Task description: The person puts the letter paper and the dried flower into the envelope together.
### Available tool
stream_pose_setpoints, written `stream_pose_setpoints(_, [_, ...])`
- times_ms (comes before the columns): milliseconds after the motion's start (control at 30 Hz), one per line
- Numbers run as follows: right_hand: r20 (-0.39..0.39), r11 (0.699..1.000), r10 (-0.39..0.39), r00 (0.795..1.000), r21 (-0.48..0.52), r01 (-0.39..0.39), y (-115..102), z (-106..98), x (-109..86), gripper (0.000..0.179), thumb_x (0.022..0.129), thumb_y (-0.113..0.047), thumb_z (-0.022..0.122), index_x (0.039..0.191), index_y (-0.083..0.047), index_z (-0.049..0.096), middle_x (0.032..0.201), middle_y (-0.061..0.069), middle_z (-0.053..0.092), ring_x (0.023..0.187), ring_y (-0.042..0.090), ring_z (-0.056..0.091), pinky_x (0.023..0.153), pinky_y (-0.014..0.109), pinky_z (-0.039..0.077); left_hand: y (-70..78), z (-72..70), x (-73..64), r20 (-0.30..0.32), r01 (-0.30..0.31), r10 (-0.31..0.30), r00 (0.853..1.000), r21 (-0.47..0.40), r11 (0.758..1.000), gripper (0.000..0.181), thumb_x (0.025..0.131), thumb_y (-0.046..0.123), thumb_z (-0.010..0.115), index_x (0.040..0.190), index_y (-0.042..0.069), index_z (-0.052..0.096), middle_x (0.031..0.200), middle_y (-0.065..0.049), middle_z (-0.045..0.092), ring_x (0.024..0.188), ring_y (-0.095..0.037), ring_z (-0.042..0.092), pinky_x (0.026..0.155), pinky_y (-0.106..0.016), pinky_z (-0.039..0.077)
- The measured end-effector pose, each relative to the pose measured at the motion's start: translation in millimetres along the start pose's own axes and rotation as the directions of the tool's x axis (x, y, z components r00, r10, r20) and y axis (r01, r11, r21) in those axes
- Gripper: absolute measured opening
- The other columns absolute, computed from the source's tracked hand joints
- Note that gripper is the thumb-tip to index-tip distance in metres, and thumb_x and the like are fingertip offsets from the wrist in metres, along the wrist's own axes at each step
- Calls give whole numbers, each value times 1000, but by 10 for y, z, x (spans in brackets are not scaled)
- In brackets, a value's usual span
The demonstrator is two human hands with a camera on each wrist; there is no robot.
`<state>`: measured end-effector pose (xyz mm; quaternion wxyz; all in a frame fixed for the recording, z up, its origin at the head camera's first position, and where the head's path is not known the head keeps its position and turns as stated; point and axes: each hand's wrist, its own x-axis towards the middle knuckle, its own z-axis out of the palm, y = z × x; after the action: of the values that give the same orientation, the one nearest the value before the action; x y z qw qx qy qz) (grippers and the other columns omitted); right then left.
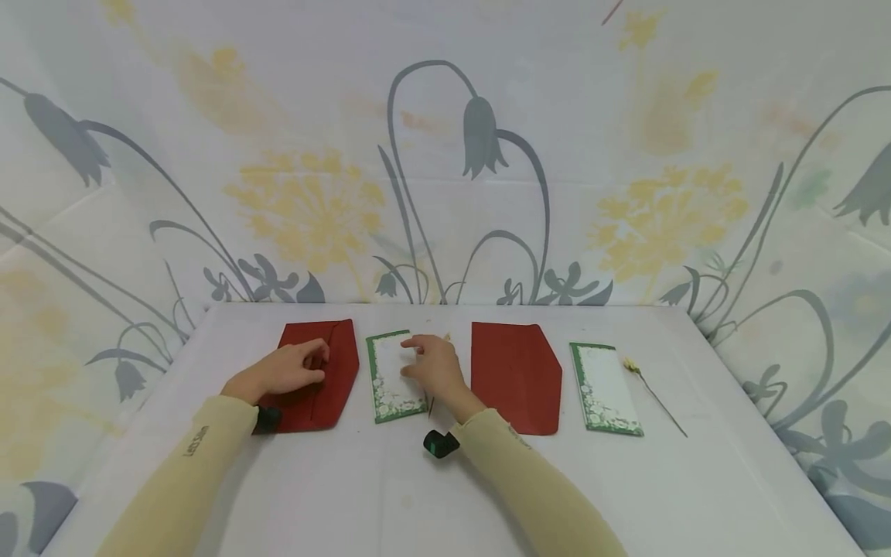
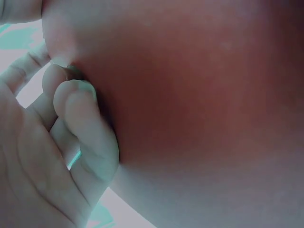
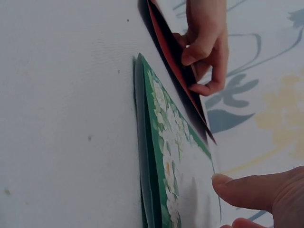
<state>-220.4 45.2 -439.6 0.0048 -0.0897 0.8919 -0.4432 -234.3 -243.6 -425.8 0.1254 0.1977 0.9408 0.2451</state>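
My left hand (image 1: 288, 367) is at the left red envelope (image 1: 339, 375), its fingers curled at the flap's edge. In the right wrist view that envelope's mouth gapes, and the left fingers (image 3: 202, 47) grip the edge of it. Close up in the left wrist view, the curled fingertips (image 2: 78, 95) press against the red paper. My right hand (image 1: 440, 371) hovers over a white card (image 1: 393, 387) with a green floral border, thumb and forefinger spread apart. Its thumb (image 3: 242, 190) overlaps the card's edge in the right wrist view. A thin stem (image 1: 431, 406) pokes out from beneath this hand.
A second red envelope (image 1: 515, 379) lies right of the right hand. Farther right are another floral-bordered card (image 1: 607, 389) and a yellow flower (image 1: 632, 366) on a long stem. The white table (image 1: 334, 495) meets a flower-printed cloth (image 1: 431, 193) at the back.
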Motion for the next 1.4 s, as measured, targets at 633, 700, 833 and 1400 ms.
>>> stream_pose_setpoints(633, [16,977,49,999,-208,-44,-86,108,22,48,69,-13,92,114,-13,75,125,14,56,111,31,58,94,41,48,9,34,9,-9,13,-13,1000,5,1000,23,88,16,64,108,12,53,72,-2,51,68,-17,50,63,-33,41])
stream_pose_setpoints(700, [23,976,49,999,-213,-43,-94,114,28,48,68,-12,92,113,-13,75,125,15,55,110,31,57,93,40,48,7,34,-6,-7,16,-16,1000,4,1000,23,88,16,64,108,12,53,72,-2,51,68,-17,50,63,-33,41])
stream_pose_setpoints(833, [24,974,45,999,-222,-39,-96,131,43,49,67,-11,93,112,-12,74,125,16,55,108,31,58,91,40,49,20,26,-28,-1,24,-24,1000,-5,1000,23,88,15,63,108,12,53,71,-2,50,67,-17,49,62,-33,40])
stream_pose_setpoints(1400, [-8,989,81,997,-127,-81,-98,153,59,49,65,-5,92,109,-9,71,118,16,54,100,31,56,85,41,50,6,11,-1,1,27,-27,1000,-8,1000,25,88,16,66,109,12,52,76,-2,53,73,-18,51,65,-34,43])
